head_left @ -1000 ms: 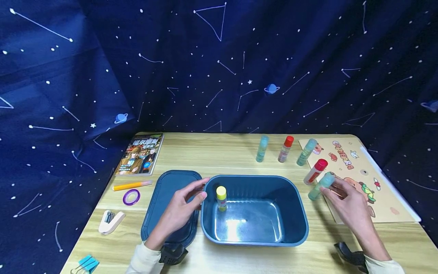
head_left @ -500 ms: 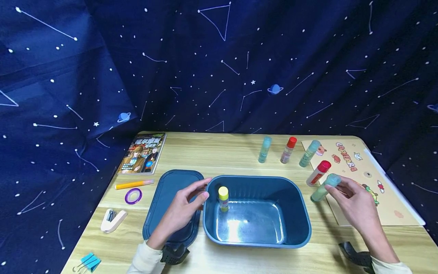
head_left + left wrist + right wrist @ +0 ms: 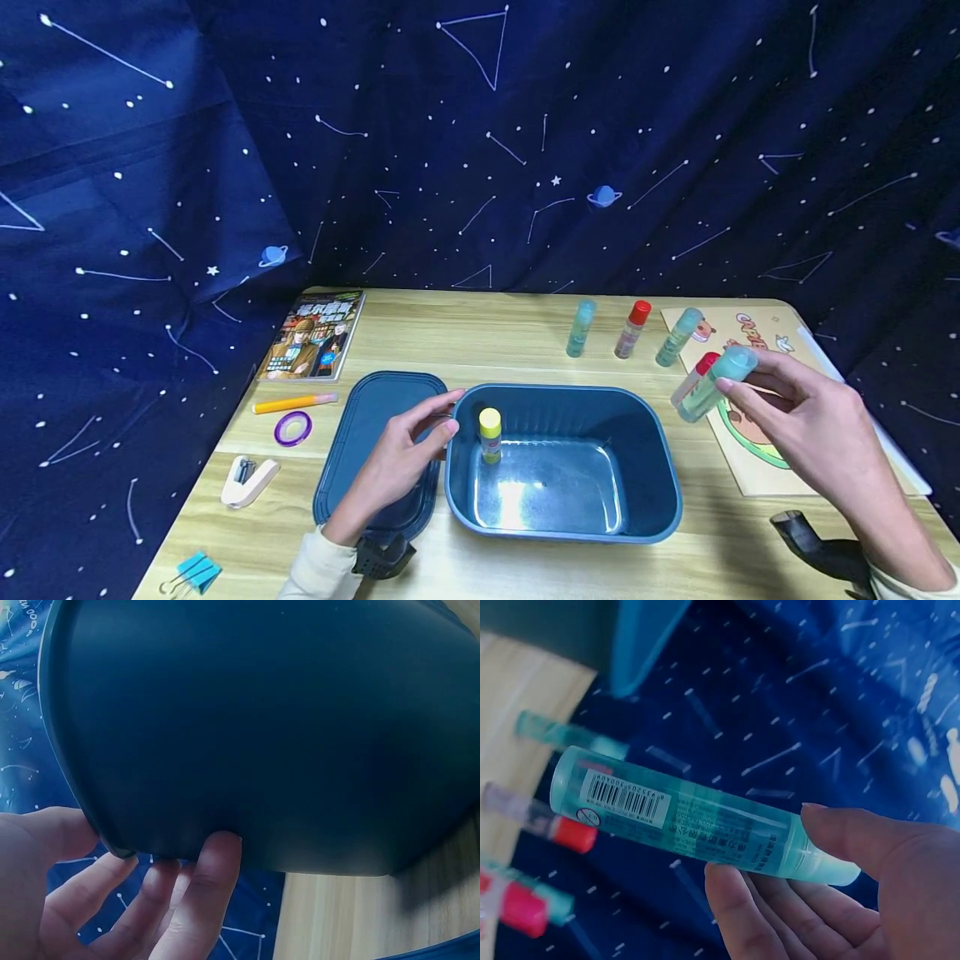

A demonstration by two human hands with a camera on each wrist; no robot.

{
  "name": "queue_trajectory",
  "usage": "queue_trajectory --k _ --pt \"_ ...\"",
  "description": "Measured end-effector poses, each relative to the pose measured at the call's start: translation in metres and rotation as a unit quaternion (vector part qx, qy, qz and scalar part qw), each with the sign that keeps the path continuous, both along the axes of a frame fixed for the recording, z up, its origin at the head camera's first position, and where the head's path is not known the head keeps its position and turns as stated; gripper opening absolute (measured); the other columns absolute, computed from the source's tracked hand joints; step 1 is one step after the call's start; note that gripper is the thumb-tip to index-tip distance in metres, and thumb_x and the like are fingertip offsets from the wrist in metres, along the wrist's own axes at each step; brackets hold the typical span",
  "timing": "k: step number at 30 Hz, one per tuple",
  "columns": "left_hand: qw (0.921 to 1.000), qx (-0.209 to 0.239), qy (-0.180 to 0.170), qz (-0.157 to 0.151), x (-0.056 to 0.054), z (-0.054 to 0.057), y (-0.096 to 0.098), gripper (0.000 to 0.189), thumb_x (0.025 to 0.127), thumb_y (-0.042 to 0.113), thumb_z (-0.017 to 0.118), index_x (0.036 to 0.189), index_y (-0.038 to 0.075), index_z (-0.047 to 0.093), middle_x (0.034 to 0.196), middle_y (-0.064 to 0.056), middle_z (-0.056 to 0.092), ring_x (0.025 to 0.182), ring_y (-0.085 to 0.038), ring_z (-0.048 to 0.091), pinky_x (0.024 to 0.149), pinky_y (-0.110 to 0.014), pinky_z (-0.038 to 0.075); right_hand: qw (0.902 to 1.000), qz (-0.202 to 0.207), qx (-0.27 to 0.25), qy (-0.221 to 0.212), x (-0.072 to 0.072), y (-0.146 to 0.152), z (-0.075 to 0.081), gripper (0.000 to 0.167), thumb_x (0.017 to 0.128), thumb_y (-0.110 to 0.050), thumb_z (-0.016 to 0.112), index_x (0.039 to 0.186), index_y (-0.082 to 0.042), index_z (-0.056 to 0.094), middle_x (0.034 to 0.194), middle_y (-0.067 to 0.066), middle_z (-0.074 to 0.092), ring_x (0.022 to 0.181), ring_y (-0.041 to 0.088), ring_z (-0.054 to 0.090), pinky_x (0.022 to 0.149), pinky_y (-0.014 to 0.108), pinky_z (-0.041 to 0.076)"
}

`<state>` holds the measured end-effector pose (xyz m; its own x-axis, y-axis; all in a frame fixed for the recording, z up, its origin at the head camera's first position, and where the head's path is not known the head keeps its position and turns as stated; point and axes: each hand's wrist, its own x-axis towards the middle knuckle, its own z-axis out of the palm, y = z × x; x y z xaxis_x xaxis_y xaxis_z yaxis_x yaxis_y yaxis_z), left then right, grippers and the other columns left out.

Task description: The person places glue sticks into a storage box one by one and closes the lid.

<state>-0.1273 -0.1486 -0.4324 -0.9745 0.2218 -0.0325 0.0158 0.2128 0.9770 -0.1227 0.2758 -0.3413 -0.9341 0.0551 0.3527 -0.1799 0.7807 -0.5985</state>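
Observation:
A translucent teal glue bottle (image 3: pixel 682 814) is pinched between the thumb and fingers of my right hand (image 3: pixel 802 408), tilted and lifted off the table beside the bin. It partly hides a red-capped glue bottle (image 3: pixel 691 379) behind it. My left hand (image 3: pixel 405 446) touches the left side of a dark blue bin (image 3: pixel 562 533), its fingertips at the rim and its thumb on the outer wall (image 3: pixel 255 742). Inside that bin, at the left, a yellow-capped glue bottle (image 3: pixel 491 435) stands upright. Toward the back stand a teal bottle (image 3: pixel 581 329), another red-capped bottle (image 3: pixel 633 329) and a second teal bottle (image 3: pixel 678 337).
A dark blue lid (image 3: pixel 375 425) lies left of the bin, partly under my left forearm. Farther left are a book (image 3: pixel 311 337), an orange pen (image 3: pixel 294 403), a purple tape roll (image 3: pixel 292 428), a white stapler (image 3: pixel 247 482) and blue binder clips (image 3: pixel 197 573). A capybara folder (image 3: pixel 757 467) lies right.
The right hand has raised the teal glue bottle off the table, up and slightly rightward, in front of the red-capped one. My left hand keeps its place on the bin.

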Motion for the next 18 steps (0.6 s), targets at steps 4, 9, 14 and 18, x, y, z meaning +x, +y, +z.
queue_trajectory --k 4,9,14,18 --pt "1.0000 -0.001 0.004 -0.001 0.000 0.000 0.000 0.041 0.106 0.024 0.062 0.147 0.022 0.059 0.142 -0.015 0.060 0.120 -0.029 0.064 0.079 -0.028 0.063 0.9989 0.045 -0.010 0.008 0.000 -0.018 0.016 0.036 0.092 -0.016 0.080 0.125 -0.006 0.070 0.106 0.020 0.077 0.083 -0.027 0.058 0.067 0.000 0.050" --pt "1.0000 -0.003 0.007 -0.003 0.001 -0.001 -0.001 0.041 0.106 0.024 0.061 0.147 0.023 0.059 0.142 -0.013 0.061 0.119 -0.026 0.064 0.079 -0.028 0.064 0.9942 0.103 -0.031 -0.011 -0.001 -0.043 0.023 0.039 0.091 -0.013 0.080 0.128 -0.006 0.069 0.105 0.014 0.078 0.083 -0.014 0.068 0.069 0.006 0.055" --pt "0.9999 -0.003 0.011 -0.005 0.000 -0.001 -0.001 0.041 0.106 0.025 0.061 0.147 0.022 0.059 0.141 -0.013 0.061 0.118 -0.026 0.064 0.079 -0.029 0.064 0.9828 0.171 -0.045 -0.055 -0.003 -0.069 0.027 0.034 0.092 -0.015 0.080 0.125 -0.011 0.072 0.114 0.012 0.076 0.091 -0.007 0.072 0.075 0.010 0.058" --pt "0.9998 -0.003 0.015 -0.008 0.000 -0.002 -0.002 0.042 0.106 0.027 0.061 0.148 0.022 0.058 0.141 -0.015 0.060 0.118 -0.028 0.064 0.079 -0.028 0.064 0.9577 0.257 -0.066 -0.111 -0.008 -0.094 0.031 0.030 0.094 -0.018 0.078 0.123 -0.012 0.072 0.113 0.006 0.076 0.096 0.002 0.074 0.080 0.021 0.063"
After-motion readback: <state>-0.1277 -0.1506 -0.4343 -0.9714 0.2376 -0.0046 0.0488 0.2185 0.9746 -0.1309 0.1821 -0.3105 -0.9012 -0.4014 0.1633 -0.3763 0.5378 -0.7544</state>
